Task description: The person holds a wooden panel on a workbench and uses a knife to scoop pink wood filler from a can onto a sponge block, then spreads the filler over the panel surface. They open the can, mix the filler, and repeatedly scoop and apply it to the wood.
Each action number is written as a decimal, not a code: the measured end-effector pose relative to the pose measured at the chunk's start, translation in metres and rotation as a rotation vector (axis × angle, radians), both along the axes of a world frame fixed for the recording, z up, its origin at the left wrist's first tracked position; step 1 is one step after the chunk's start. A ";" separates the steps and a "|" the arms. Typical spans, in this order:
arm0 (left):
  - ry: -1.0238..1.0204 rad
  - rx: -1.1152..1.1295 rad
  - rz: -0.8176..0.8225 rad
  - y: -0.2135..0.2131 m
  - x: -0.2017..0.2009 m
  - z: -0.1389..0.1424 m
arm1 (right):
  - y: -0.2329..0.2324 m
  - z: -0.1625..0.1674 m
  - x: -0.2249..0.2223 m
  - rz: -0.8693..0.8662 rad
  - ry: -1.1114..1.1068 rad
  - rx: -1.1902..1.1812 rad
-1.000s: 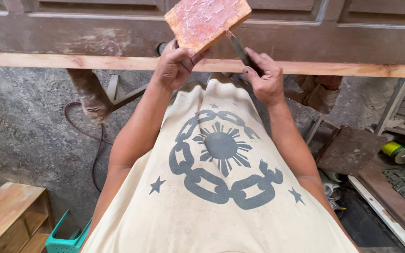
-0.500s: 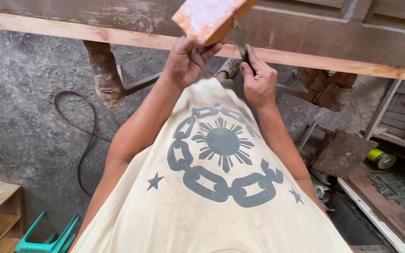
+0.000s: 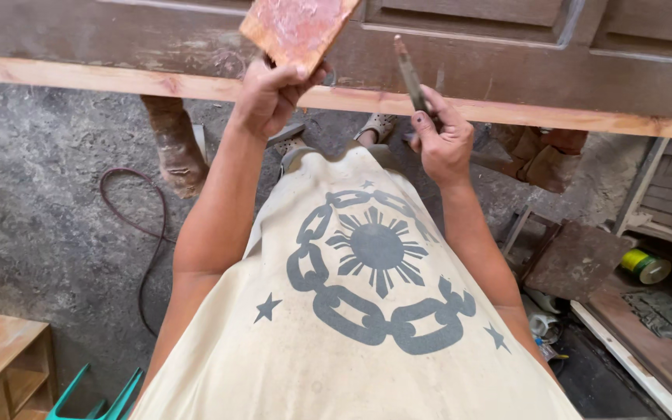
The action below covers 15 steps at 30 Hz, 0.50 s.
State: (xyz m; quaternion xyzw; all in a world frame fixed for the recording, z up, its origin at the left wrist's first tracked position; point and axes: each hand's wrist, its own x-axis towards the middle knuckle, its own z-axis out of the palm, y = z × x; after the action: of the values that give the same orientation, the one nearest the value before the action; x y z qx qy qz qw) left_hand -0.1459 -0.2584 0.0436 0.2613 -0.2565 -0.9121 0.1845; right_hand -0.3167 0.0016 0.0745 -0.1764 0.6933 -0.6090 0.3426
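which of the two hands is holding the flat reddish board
The left hand: its grip is on the flat reddish wooden board. The right hand holds a thin metal putty knife.

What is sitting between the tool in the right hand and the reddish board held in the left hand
Nothing visible. The right hand holds a slim tool upright, and the left hand grips the reddish board beside it. Only open space shows between them, with the brown door panel behind.

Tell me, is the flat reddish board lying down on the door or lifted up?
Lifted up. The left hand grips the reddish board by its lower corner and holds it tilted above the brown door, while the right hand holds a thin tool.
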 end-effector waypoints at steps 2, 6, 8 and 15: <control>0.004 0.076 -0.020 0.013 -0.006 0.001 | -0.001 0.001 -0.005 0.036 0.165 0.015; 0.008 0.098 -0.056 0.040 -0.017 0.011 | -0.004 0.004 -0.019 0.133 0.501 -0.011; 0.006 0.119 -0.075 0.050 -0.023 0.016 | -0.006 0.005 -0.027 0.117 0.530 0.017; -0.002 0.123 -0.127 0.066 -0.040 0.028 | -0.003 0.015 -0.034 0.132 0.616 0.165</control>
State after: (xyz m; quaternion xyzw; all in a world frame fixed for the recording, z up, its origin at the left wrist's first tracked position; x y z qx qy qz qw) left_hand -0.1859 -0.1926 0.0711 0.2563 -0.2164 -0.9357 0.1098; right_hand -0.3503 -0.0018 0.0897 -0.3686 0.7984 -0.4452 0.1685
